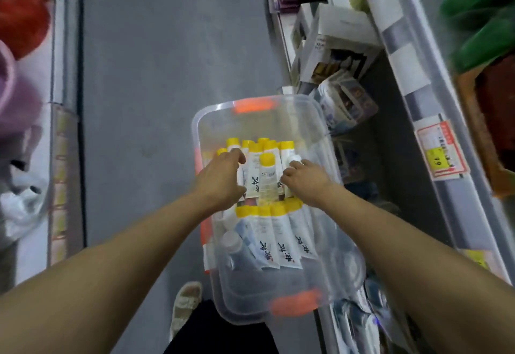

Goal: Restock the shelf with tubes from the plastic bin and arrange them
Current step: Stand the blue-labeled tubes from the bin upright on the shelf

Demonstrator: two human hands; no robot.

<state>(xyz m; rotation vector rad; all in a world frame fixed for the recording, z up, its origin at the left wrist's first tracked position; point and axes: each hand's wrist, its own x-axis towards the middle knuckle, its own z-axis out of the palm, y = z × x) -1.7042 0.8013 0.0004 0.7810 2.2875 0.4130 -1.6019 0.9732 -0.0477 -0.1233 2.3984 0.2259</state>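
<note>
A clear plastic bin (206,114) with orange handles sits on the floor beside the shelf. Inside lie several white tubes with yellow caps, in a far group (266,171) and a near row (281,238). My left hand (220,179) reaches into the bin and curls its fingers round the left side of the far group. My right hand (302,179) curls round the right side of the same group. A blue-grey tube (241,245) with a white cap lies at the near left of the bin.
The shelf unit (434,119) with price tags runs along the right, its lower levels holding boxes (338,47) and packets (345,101). Another shelf edge (60,131) lines the left. Grey floor (167,61) lies between. My sandalled foot (186,307) stands just behind the bin.
</note>
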